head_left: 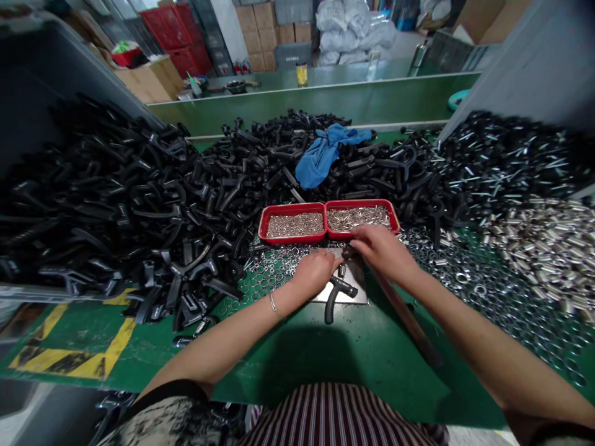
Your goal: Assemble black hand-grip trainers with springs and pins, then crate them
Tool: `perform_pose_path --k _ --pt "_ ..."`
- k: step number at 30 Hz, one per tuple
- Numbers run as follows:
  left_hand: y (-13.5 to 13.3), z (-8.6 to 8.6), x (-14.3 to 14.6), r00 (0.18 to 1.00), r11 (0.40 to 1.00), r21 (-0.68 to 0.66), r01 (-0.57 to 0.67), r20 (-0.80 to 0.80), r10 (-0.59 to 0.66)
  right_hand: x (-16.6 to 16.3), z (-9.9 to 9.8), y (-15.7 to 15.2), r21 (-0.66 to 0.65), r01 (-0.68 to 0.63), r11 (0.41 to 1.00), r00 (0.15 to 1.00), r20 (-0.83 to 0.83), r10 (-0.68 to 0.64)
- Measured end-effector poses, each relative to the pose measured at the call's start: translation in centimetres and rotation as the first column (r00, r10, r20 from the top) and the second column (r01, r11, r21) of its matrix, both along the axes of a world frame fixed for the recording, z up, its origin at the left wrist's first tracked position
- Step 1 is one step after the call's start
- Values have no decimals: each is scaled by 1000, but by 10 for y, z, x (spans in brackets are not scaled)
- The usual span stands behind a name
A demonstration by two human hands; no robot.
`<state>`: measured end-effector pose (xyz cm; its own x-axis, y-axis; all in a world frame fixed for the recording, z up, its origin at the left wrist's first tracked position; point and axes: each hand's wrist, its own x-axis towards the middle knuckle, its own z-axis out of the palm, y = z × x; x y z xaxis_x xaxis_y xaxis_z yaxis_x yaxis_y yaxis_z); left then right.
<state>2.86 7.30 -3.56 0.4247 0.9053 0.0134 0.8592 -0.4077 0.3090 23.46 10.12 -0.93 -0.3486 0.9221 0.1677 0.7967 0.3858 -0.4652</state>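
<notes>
A black branched plastic part (331,305) with a small metal spring (343,271) at its upper end lies on a flat metal plate (357,279). My left hand (315,272) is closed around the upper end of this part, beside the spring. Across from it, my right hand (383,248) is pinched just below the right red tray; whatever lies between its fingertips is too small to make out. A hammer (404,316) rests under my right wrist, its wooden handle slanting toward me and its dark head near the fingertips.
Two red trays (292,239) of tiny metal pins stand behind the plate. Black plastic parts (153,204) are heaped left and behind, with a blue cloth (320,158) on top. Loose metal rings (506,310) and silver cylinders (548,248) spread over the green table (307,353) at right.
</notes>
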Motion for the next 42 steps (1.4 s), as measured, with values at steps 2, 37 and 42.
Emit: perform_pose_path --k 2,37,42 --pt "14 9 -1 998 994 106 23 -53 -17 14 4 28 155 8 988 997 79 -20" --pt "-17 8 -25 917 988 -152 -12 392 72 -26 -17 90 122 119 985 931 332 -153" --pt "-24 0 -17 993 999 -37 -34 109 38 -8 -5 70 80 164 983 985 -72 -158"
